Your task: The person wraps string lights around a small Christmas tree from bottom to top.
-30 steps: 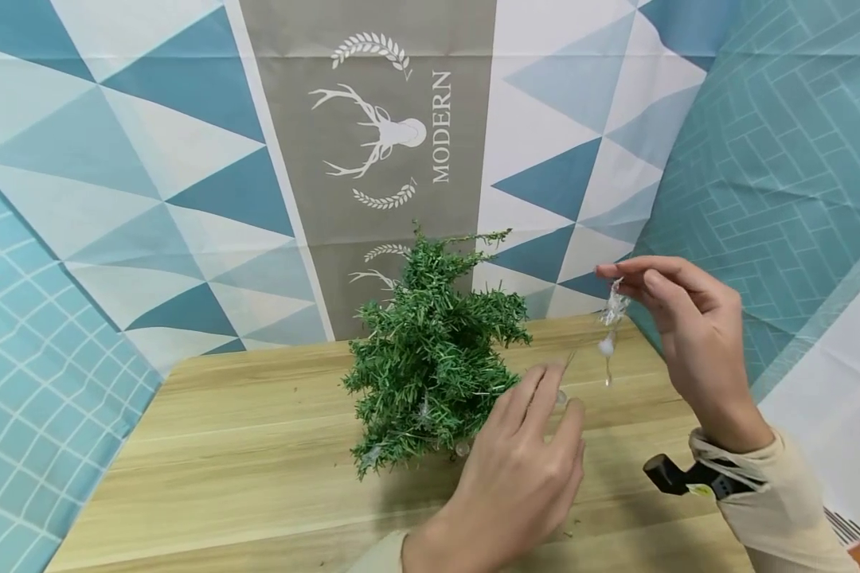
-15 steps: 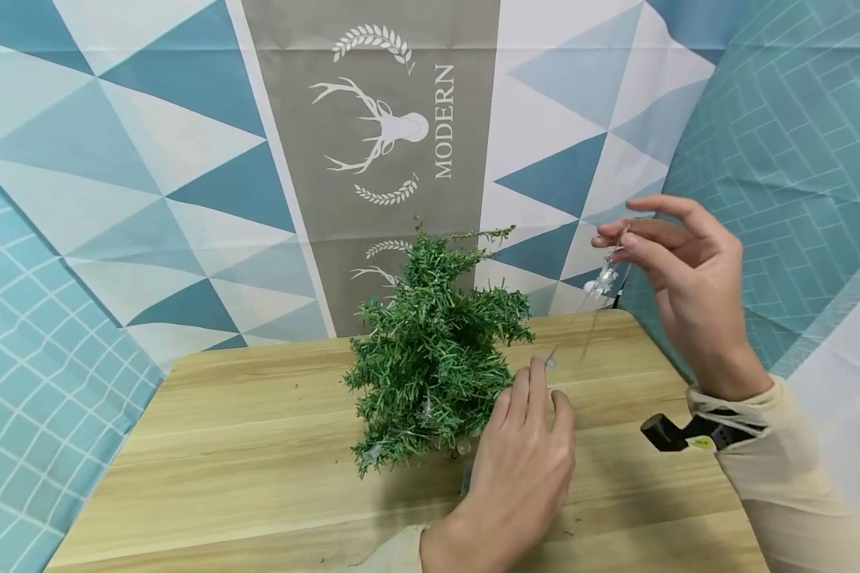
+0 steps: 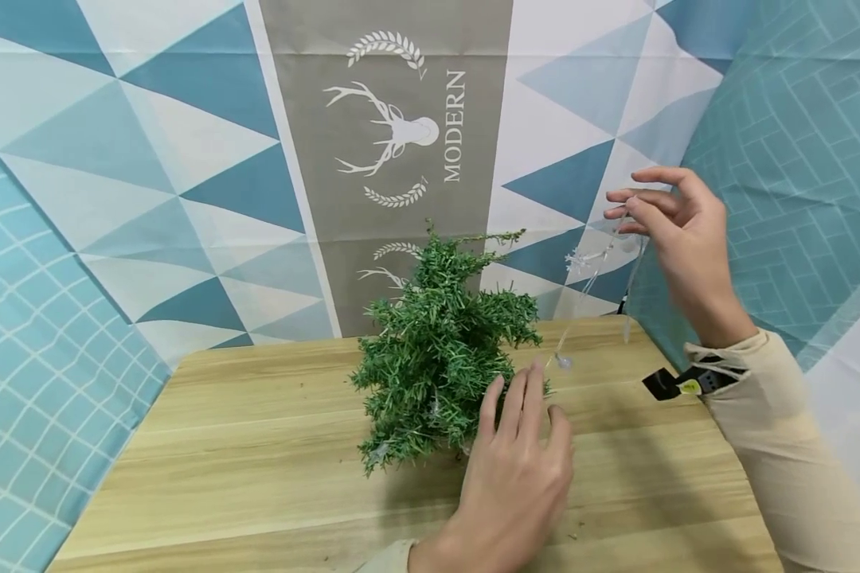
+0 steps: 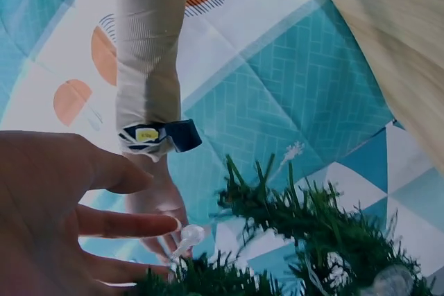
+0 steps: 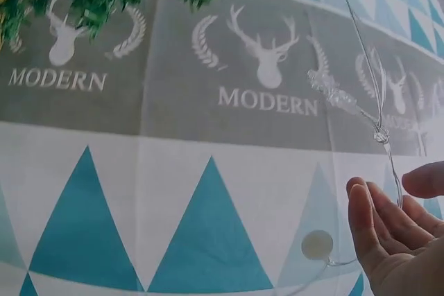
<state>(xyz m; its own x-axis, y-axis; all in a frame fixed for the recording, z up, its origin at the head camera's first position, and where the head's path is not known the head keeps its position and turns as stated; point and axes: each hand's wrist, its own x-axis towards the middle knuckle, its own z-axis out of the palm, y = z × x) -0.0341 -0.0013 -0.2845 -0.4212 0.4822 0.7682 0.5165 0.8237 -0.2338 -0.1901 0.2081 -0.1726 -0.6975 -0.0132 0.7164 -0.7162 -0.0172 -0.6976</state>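
A small green artificial Christmas tree (image 3: 440, 342) stands on the wooden table. My right hand (image 3: 688, 239) is raised at the right, thumb and fingertips pinching the clear wire of a string of fairy lights. From it dangle a snowflake-shaped light (image 3: 579, 261) and, lower down, a clear bulb (image 3: 563, 361). In the right wrist view a round white bulb (image 5: 318, 245) hangs beside the fingers. My left hand (image 3: 519, 469) lies at the tree's right side with fingers spread, their tips among the branches. Another clear bulb (image 4: 191, 235) shows close to its fingertips in the left wrist view.
The wooden table (image 3: 258, 446) extends around the tree, with a few green bits near its front. Behind hangs a patterned cloth (image 3: 401, 159) with a deer design; teal cloth (image 3: 795, 183) lines the right side. A black wrist device (image 3: 695, 380) sits on the right forearm.
My right hand has risen, drawing the light string up and longer between tree and fingers. The left hand has moved slightly left, and its fingers have spread over the branches.
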